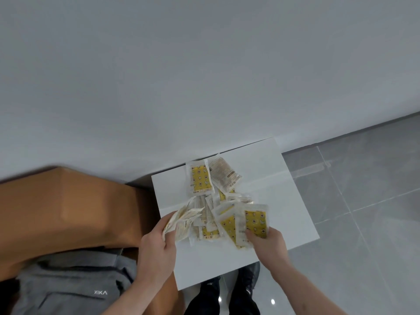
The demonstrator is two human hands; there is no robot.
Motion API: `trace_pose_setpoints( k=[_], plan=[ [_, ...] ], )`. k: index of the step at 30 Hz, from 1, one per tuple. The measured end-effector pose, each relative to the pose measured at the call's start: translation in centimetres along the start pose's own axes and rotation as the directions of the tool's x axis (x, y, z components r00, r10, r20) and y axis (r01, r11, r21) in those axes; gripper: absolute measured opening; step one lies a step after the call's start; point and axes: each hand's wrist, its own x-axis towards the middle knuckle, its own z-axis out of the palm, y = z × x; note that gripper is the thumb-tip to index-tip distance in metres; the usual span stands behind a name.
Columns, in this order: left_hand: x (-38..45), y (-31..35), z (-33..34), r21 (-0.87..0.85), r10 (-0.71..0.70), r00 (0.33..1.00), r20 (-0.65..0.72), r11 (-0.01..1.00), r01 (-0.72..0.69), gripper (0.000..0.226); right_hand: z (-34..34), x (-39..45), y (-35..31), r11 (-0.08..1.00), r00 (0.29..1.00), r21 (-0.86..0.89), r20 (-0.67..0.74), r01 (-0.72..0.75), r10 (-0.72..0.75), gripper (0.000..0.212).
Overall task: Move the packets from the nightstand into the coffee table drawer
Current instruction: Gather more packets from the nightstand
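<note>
Packets [223, 201] lay heaped on the white nightstand [284, 201], shiny with yellow fronts. The left hand [156, 244] gripped a bunch. The right hand [268, 244] pinched one.

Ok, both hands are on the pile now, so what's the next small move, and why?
Probably sweep the two packets at the back, the yellow packet and the pale packet, toward the rest. The left hand already grips a bunch of packets and the right hand pinches a yellow one, but many lie loose on the white nightstand.
</note>
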Motion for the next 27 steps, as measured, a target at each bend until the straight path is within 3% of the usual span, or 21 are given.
trace_pose_setpoints(
  k=[5,10,13,16,18,22,27],
  plan=[
    [-0.2,0.1,-0.1,-0.015,-0.022,1.0,0.005,1.0,0.022,0.029,0.5,-2.0,-0.7,0.977,0.983,0.12,0.037,0.175,-0.18,0.005],
    [-0.6,-0.3,-0.2,-0.04,-0.021,0.999,0.039,0.999,0.023,0.028,0.9,-1.3,-0.1,0.948,0.997,0.311,0.024,0.064,-0.075,0.009],
    [-0.8,-0.6,-0.2,-0.041,-0.007,0.998,0.062,0.999,0.01,0.031,1.5,0.6,0.8,0.981,0.999,0.192,-0.05,0.016,-0.006,0.004],
    [-0.9,-0.6,-0.3,-0.042,0.017,0.998,0.068,0.999,-0.014,0.032,2.6,2.3,1.8,0.995,0.991,-0.093,-0.126,0.032,-0.043,0.015],
    [-1.1,-0.7,-0.4,-0.03,0.017,0.997,0.071,0.999,-0.015,0.032,3.3,2.7,2.4,0.981,0.988,-0.191,-0.147,0.022,-0.051,0.023],
    [-1.3,-0.9,-0.8,0.021,0.004,0.997,0.075,1.0,-0.006,0.032,3.2,1.4,2.6,0.993,0.985,-0.121,-0.172,-0.001,-0.02,0.014],
    [-2.1,0.9,-1.9,0.034,-0.005,0.996,0.094,0.999,0.001,0.033,2.3,-0.4,2.6,0.999,0.996,-0.016,-0.088,0.03,-0.031,0.012]
  ],
)
